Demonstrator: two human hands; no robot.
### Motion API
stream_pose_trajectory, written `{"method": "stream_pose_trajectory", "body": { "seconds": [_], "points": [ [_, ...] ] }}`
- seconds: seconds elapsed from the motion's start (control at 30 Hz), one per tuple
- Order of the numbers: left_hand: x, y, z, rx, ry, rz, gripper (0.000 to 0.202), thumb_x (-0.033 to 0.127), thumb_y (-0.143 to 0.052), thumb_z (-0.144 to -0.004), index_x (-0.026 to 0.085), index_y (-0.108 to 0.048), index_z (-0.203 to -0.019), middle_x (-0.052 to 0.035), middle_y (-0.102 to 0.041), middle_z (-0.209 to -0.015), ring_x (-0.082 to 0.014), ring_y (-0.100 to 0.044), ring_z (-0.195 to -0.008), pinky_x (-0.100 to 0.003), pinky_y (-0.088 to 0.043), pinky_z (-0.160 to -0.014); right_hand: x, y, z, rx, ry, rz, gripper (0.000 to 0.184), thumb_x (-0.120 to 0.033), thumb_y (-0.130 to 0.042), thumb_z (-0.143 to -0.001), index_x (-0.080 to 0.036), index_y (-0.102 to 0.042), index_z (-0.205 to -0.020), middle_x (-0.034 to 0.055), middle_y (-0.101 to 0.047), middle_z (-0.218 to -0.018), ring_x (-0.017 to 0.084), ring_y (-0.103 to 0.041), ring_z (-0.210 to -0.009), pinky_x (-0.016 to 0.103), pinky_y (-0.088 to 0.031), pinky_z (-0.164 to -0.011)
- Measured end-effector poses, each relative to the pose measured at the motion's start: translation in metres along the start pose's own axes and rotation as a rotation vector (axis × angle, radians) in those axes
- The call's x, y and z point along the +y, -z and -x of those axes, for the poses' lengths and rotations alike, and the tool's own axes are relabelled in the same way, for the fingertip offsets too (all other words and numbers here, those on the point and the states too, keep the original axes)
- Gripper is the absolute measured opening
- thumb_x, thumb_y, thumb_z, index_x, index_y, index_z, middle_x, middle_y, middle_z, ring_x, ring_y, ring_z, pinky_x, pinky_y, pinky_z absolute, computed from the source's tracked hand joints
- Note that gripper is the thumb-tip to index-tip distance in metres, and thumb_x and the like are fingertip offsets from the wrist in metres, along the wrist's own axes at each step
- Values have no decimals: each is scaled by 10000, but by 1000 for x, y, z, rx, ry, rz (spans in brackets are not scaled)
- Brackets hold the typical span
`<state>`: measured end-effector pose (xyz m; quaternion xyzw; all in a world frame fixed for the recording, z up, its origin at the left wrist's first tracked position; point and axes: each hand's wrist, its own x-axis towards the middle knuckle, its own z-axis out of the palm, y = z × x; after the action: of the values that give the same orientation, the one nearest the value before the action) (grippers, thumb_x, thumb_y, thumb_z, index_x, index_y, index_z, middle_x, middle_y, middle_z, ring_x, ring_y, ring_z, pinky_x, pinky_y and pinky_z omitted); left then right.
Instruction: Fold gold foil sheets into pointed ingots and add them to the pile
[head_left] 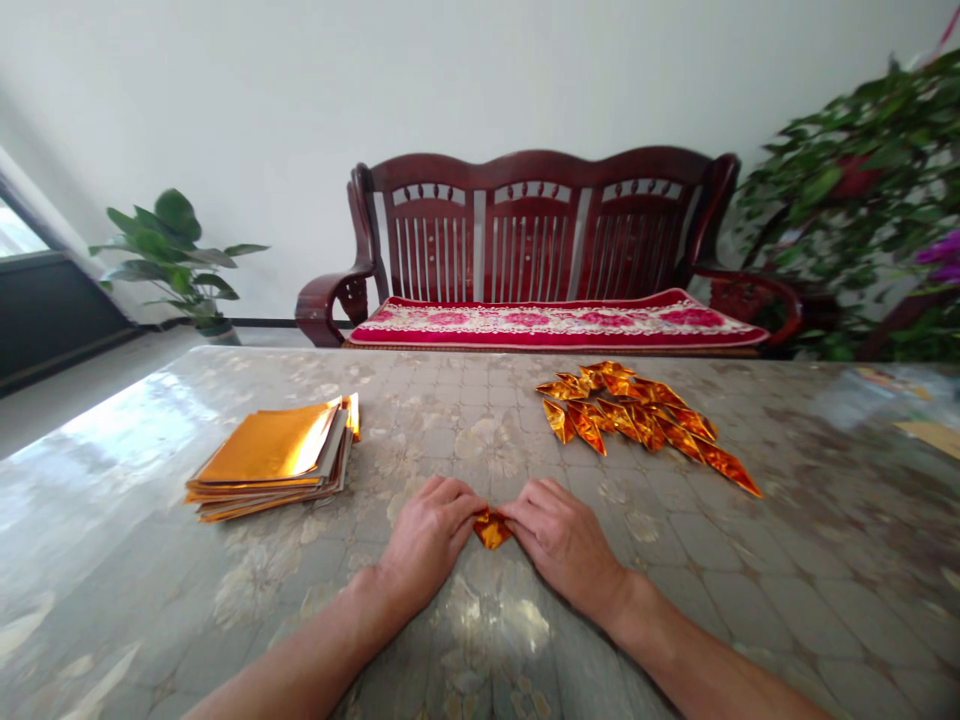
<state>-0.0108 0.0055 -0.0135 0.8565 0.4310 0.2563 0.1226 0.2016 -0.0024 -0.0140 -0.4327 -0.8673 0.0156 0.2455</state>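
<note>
Between my two hands, at the middle of the table, is a small piece of folded gold foil paper. My left hand has its fingers closed on the paper's left end. On the other end, the fingers of my right hand are pinched in the same way. The fingertips hide both ends of the fold. To the left lies a stack of gold foil paper sheets, its edges uneven. Beyond my right hand, several folded gold foil pieces with pointed ends lie in rows.
The table has a patterned, glossy cover. Clear plastic wrapping lies at its right edge. Behind the table stands a dark red wooden bench with a floral cushion. Potted plants flank the bench.
</note>
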Motion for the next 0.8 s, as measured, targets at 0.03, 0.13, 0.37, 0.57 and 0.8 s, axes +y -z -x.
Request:
{"method": "stream_pose_trajectory", "body": {
  "seconds": [0.03,0.13,0.37,0.57,0.8],
  "points": [
    [0,0,0,-6,-12,-21,181,205,-555,-966,254,-717,-1026,-22,-685,-958,-190,-578,-897,-298,-464,-807,0,0,0,0,8,8,138,-197,-581,-956,-240,-711,-970,27,-594,-818,184,-542,-830,287,-426,-715],
    [-1,0,-1,-18,-41,-77,200,204,-525,-980,247,-720,-1002,-23,-686,-922,-189,-579,-867,-301,-467,-781,-1,0,0,6,27,17,144,-211,-570,-966,-232,-708,-929,25,-579,-801,181,-528,-820,283,-412,-705],
    [4,2,1,-75,-126,-233,172,222,-533,-977,213,-700,-1020,-55,-676,-934,-207,-573,-891,-336,-471,-810,-4,4,0,-53,52,27,207,-169,-498,-985,-198,-693,-922,50,-580,-841,193,-507,-847,310,-412,-746],
    [13,9,3,-144,-120,-259,193,137,-511,-944,196,-687,-998,-58,-664,-929,-219,-574,-897,-349,-461,-819,-6,10,4,-106,82,6,210,-158,-471,-973,-195,-678,-970,62,-591,-886,204,-498,-870,330,-410,-774],
    [17,6,-7,-119,22,-289,264,288,-507,-986,194,-639,-777,-32,-645,-814,-197,-574,-794,-318,-413,-731,-6,8,4,-111,67,-2,176,-243,-521,-980,-195,-690,-966,46,-598,-861,201,-502,-868,330,-408,-789]
  ]
}}
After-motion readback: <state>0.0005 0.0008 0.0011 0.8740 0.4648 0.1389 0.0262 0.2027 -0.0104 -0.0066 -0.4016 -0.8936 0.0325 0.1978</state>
